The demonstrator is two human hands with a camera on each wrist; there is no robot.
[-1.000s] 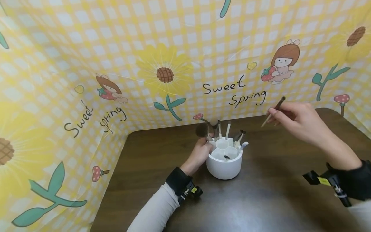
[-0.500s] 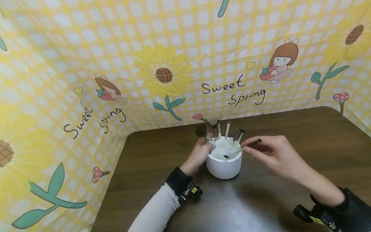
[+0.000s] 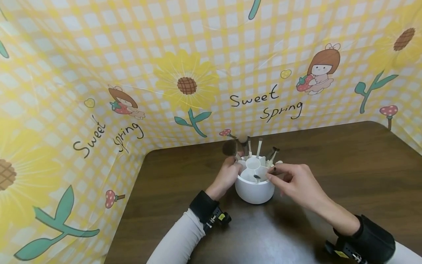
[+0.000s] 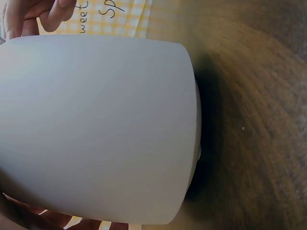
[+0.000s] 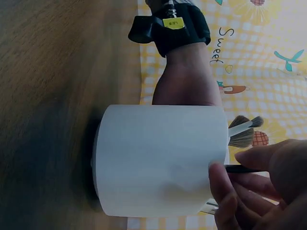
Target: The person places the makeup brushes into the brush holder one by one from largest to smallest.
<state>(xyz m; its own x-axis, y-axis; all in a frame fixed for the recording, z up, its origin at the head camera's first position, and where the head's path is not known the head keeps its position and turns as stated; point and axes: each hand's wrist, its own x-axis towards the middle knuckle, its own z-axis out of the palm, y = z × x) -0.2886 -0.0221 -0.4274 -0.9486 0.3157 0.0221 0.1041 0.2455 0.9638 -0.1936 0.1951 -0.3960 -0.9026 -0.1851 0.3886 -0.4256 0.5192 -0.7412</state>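
Observation:
A white round makeup brush holder [image 3: 254, 193] stands upright on the table, with a divided top. My left hand [image 3: 226, 173] holds it by its left side; in the left wrist view the holder's white wall [image 4: 100, 129] hides most of that hand. At the right rim my right hand [image 3: 298, 183] pinches a thin makeup brush [image 5: 243, 168] between thumb and fingers. Only the brush's dark end shows, and its lower part is hidden by the hand and the holder. Several other brushes stand in the holder, among them a large fluffy brush [image 3: 229, 148] at the left.
The dark wooden table [image 3: 178, 176] extends on all sides of the holder. Behind it hangs a yellow checked cloth [image 3: 211, 44] with printed flowers and lettering. A black wrist strap with a small camera [image 3: 364, 234] is on the right forearm.
My right hand has moved left and down with the brush, from over the table's back right to the holder's right rim. The left hand and holder have stayed in place.

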